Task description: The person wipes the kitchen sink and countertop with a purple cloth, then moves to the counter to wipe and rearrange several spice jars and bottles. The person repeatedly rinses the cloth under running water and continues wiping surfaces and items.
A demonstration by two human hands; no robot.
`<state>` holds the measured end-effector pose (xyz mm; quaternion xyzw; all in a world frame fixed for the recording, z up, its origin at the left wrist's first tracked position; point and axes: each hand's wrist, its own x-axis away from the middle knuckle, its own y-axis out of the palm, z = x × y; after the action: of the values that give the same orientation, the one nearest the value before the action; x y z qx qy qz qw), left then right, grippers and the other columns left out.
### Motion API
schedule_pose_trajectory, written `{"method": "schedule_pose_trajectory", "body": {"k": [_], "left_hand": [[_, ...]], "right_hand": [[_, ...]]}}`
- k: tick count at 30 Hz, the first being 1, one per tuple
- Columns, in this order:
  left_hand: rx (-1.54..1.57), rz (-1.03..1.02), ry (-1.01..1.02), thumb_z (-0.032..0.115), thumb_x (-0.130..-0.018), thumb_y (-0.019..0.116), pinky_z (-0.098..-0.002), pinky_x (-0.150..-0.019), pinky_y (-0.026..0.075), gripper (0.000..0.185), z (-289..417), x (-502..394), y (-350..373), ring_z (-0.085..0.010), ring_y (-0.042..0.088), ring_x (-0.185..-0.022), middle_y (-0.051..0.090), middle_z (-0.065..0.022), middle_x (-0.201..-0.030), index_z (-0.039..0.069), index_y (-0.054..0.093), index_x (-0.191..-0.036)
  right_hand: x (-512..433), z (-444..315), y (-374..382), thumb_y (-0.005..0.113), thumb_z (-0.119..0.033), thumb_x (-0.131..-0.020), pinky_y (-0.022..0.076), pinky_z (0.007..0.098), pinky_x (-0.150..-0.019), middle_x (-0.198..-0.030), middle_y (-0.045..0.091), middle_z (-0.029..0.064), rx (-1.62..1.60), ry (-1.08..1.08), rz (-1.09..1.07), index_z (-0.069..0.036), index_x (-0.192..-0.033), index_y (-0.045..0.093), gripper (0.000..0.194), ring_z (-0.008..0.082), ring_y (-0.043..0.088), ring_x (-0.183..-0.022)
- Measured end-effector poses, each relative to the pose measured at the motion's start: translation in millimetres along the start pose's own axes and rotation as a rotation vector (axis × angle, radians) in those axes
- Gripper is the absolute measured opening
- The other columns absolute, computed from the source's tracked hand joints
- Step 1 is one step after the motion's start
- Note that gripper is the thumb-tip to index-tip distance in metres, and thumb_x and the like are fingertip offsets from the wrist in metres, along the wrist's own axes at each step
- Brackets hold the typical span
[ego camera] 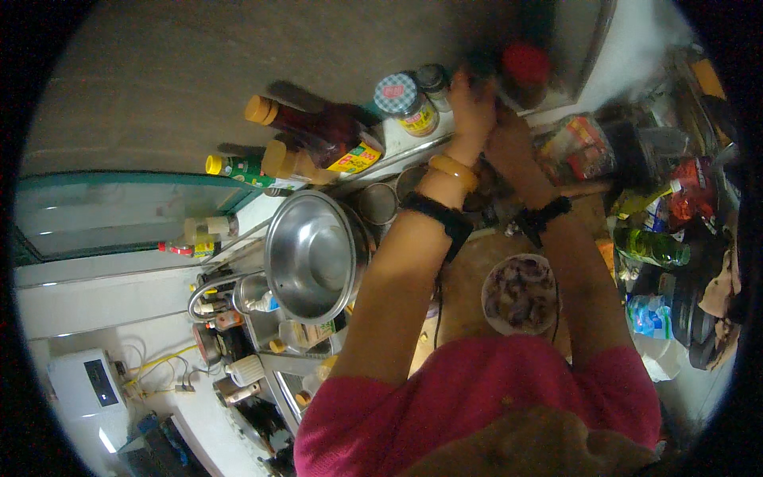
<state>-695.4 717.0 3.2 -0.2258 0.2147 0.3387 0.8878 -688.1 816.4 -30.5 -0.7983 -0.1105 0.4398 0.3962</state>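
Note:
My left hand (472,110) and my right hand (506,128) reach out to the far ledge and lie close together. A dark object (481,62) is at their fingertips, too blurred to identify; whether either hand holds it cannot be made out. To the left of my left hand stand a small dark-lidded jar (435,89) and a glass jar with a checkered lid (408,106). A red-lidded jar (524,74) is just to the right of the hands. Nearer my body, between my forearms, a bowl of what looks like cut meat (520,295) rests on a brown board (468,286).
A steel pot (316,256) stands left of my left forearm, near the sink faucet (199,292). Along the ledge are a large sauce bottle (334,140) and a green bottle (244,170). Plastic bags (578,149) and a green glass bottle (650,245) crowd the right side.

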Motion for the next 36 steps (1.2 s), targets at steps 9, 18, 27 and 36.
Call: {"method": "schedule_pose_trajectory", "body": {"k": [9,18,27,36], "left_hand": [[-0.189,-0.154,-0.15,0.025,-0.072,0.072,-0.0427,-0.076,0.05,0.051,0,-9,2,-0.0371,0.062,-0.087,0.065,-0.0216,-0.092,-0.006,0.056,-0.109],[-0.463,-0.219,-0.138,0.028,-0.069,0.075,-0.045,-0.067,0.051,0.047,29,-15,-12,-0.0415,0.063,-0.081,0.065,-0.0234,-0.088,-0.003,0.058,-0.1],[-0.455,-0.16,-0.025,0.031,-0.069,0.075,-0.0436,-0.069,0.05,0.051,49,-11,-27,-0.0395,0.061,-0.084,0.062,-0.0223,-0.092,-0.002,0.052,-0.102],[-1.312,-0.182,0.318,0.038,-0.073,0.065,-0.0466,-0.088,0.033,0.046,79,-27,-81,-0.0347,0.044,-0.104,0.052,-0.0181,-0.105,0.001,0.058,-0.1]], "right_hand": [[1,-8,-20,0.064,-0.01,-0.066,0.0468,0.0454,-0.085,-0.112,0.056,0.0206,-0.058,0.049,-0.116,0.002,-0.106,0.059,0.043,0.0361,0.054,-0.101],[-3,-15,-32,0.065,-0.01,-0.068,0.0457,0.0451,-0.087,-0.11,0.056,0.0197,-0.065,0.119,-0.283,0.002,-0.106,0.058,0.041,0.0345,0.053,-0.102],[-3,-14,-35,0.063,-0.009,-0.068,0.0462,0.0446,-0.082,-0.104,0.057,0.0181,-0.067,0.053,-0.273,-0.002,-0.11,0.055,0.044,0.0341,0.054,-0.096],[0,-19,-27,0.06,-0.007,-0.068,0.0508,0.0437,-0.073,-0.098,0.061,0.0149,-0.039,0.009,-0.038,-0.007,-0.101,0.059,0.033,0.0324,0.06,-0.088]]}}
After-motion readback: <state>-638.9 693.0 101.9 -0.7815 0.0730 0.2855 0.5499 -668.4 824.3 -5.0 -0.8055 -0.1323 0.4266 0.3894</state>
